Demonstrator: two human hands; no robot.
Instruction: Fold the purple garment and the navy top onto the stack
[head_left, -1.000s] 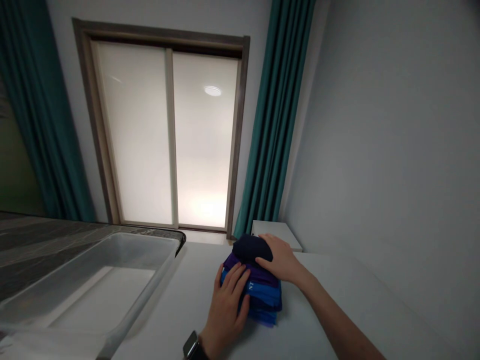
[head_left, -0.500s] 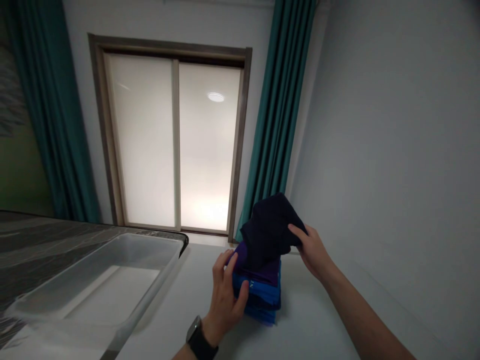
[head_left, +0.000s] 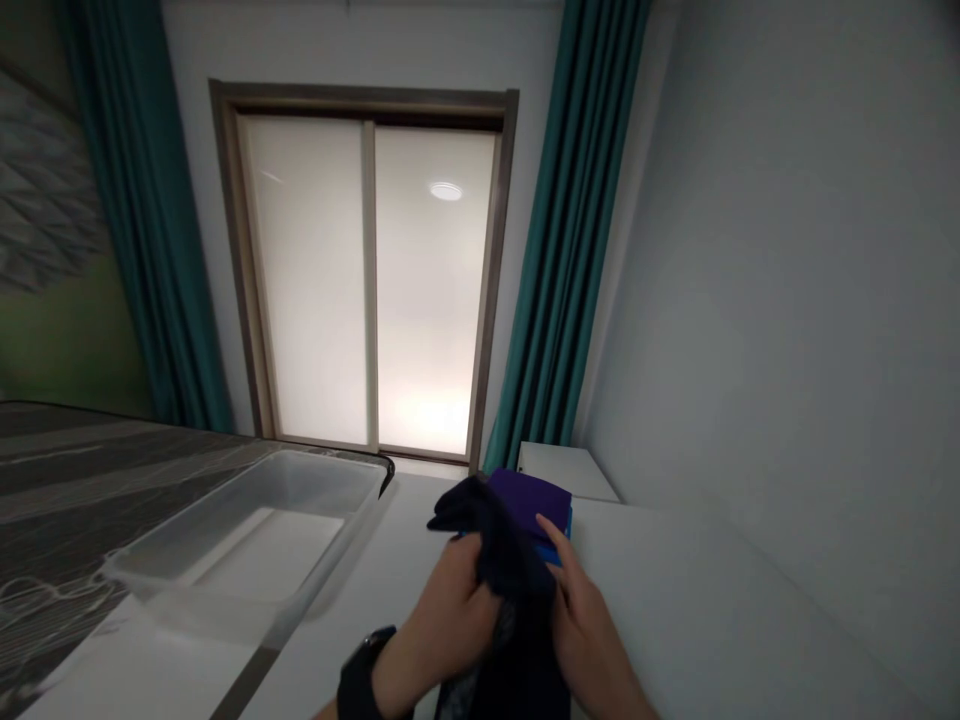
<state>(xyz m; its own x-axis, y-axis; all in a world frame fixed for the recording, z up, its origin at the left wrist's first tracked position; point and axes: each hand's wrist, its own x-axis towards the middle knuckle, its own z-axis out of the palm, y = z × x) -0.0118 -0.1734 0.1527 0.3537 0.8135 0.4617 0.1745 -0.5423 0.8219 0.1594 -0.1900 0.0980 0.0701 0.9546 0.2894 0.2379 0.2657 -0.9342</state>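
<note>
A dark navy piece of clothing (head_left: 517, 560) hangs bunched up in front of me, its lower part reaching the bottom edge of the view. Clenched around its upper left portion is my left hand (head_left: 454, 615), with a black watch (head_left: 364, 670) on the wrist. At the garment's right edge, my right hand (head_left: 589, 620) is closed on the fabric with its index finger stretched forward; its lower fingers are partly hidden. Just behind both hands lies a stack of folded clothes, a purple one (head_left: 532, 495) on top and blue below, largely covered by the navy garment.
A translucent plastic bin (head_left: 300, 590) stands at the left on the white surface (head_left: 675, 600), beside a dark patterned surface (head_left: 75, 460). A white box-like piece (head_left: 566, 465) is beyond the stack. Teal curtains (head_left: 570, 250) frame a sliding frosted window (head_left: 427, 300).
The navy garment has come off the purple-topped stack and toward me. My left hand has left the stack and grips the garment; my right hand has moved lower and closer to the left.
</note>
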